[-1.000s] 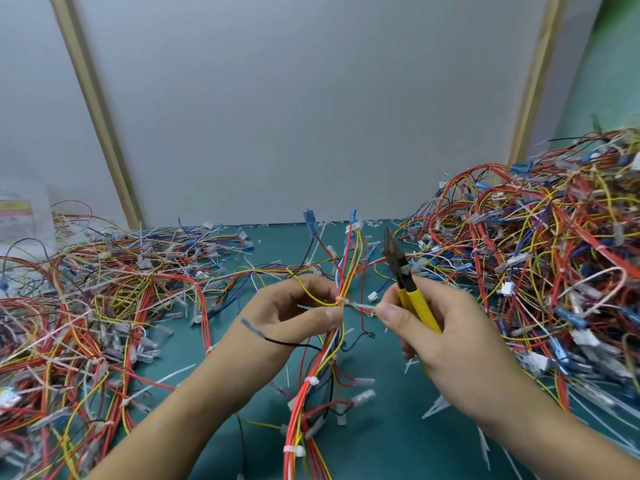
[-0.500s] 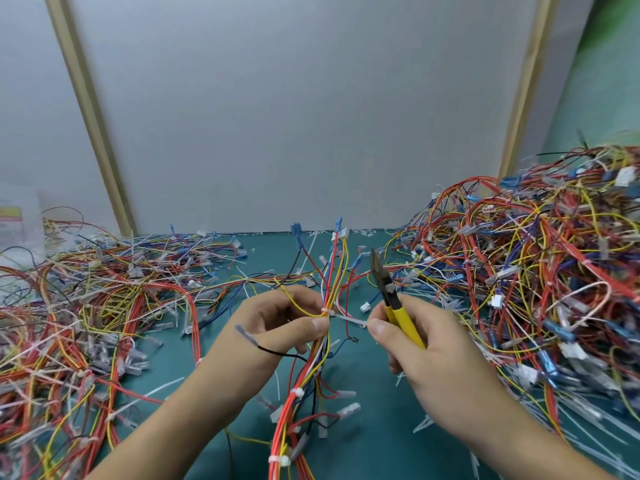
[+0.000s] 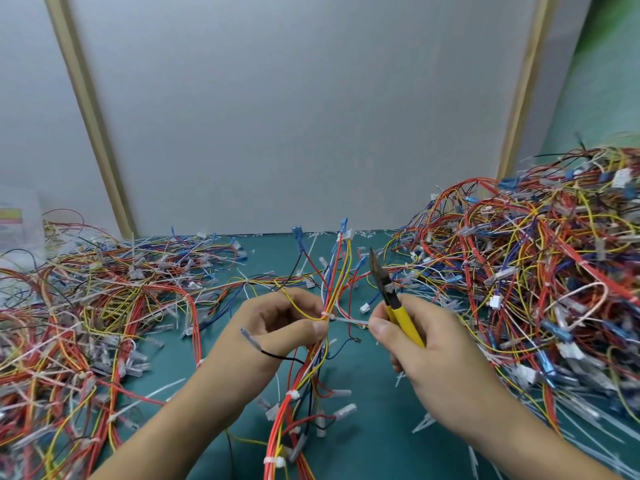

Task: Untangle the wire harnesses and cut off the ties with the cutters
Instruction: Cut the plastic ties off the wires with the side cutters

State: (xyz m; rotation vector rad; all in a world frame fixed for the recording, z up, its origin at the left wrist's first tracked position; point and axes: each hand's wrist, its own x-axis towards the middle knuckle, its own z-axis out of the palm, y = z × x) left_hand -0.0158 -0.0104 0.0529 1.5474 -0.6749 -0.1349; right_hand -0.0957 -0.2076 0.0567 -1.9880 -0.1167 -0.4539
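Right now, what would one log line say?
left hand: grips harness | right hand: cutters, pinches tie tail | tie uncut

Not much elbow room here. The right hand (image 3: 429,355) had a big heap of tangled harnesses (image 3: 540,271) packed right up against its outer side, so nothing could pass that way. A flatter spread of loose wires (image 3: 86,323) sat out past the left hand (image 3: 273,337). The only bare green mat (image 3: 374,441) was the strip under and between the two wrists, and even that was cut by the harness (image 3: 311,372) hanging below the left hand. Beyond both hands stood the white back panel (image 3: 294,116).
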